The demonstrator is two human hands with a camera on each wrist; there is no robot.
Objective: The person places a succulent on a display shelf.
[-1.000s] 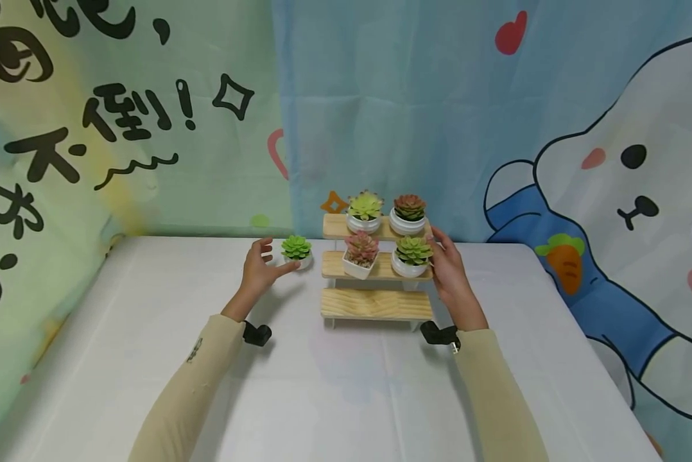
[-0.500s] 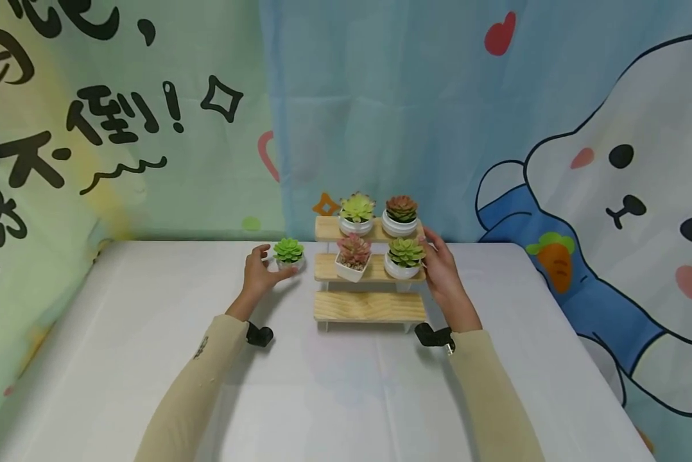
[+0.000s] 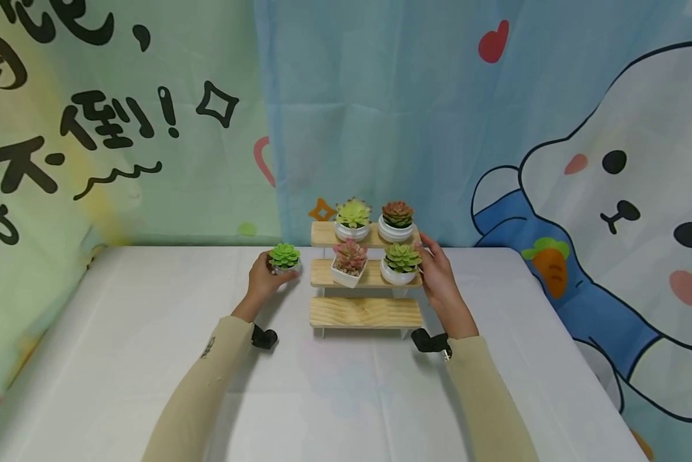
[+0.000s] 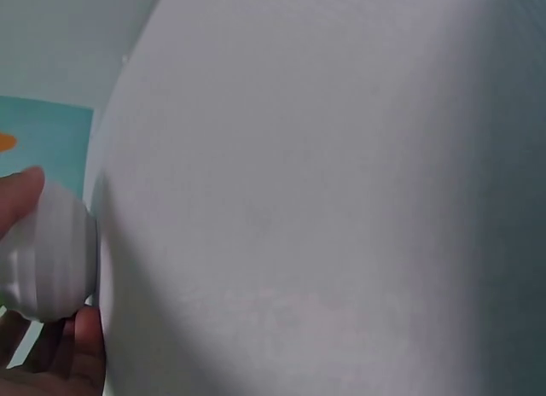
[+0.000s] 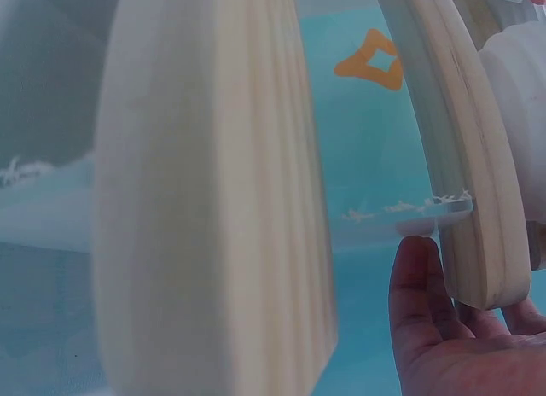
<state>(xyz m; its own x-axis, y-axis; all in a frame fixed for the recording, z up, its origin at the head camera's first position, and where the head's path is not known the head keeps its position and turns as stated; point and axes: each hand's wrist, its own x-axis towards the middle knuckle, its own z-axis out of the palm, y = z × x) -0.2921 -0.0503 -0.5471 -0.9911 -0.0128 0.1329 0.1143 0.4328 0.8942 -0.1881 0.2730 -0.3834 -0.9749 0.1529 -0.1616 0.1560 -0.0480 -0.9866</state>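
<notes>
My left hand [image 3: 262, 282] grips a small green potted succulent [image 3: 284, 255] left of a three-tier wooden plant stand [image 3: 366, 312]. In the left wrist view, thumb and fingers surround its white ribbed pot [image 4: 61, 255], close to the white surface. My right hand [image 3: 441, 279] holds the stand's right end by the middle tier. The right wrist view shows fingers [image 5: 414, 281] either side of the board end [image 5: 490, 242], one tip at the clear support. A yellow-green succulent [image 3: 353, 215] and a reddish one [image 3: 397, 216] stand on top; pink [image 3: 349, 256] and green [image 3: 402, 260] ones stand below.
The stand's lowest tier is bare wood. A white cloth covers the table [image 3: 323, 398], whose back edge meets a printed curtain [image 3: 369, 128]. Black wrist cameras [image 3: 263, 337] sit at both cuffs.
My left hand has closed its fingers and thumb round the green succulent's pot. The whole head view has shifted slightly left. My right hand stays at the stand's right end.
</notes>
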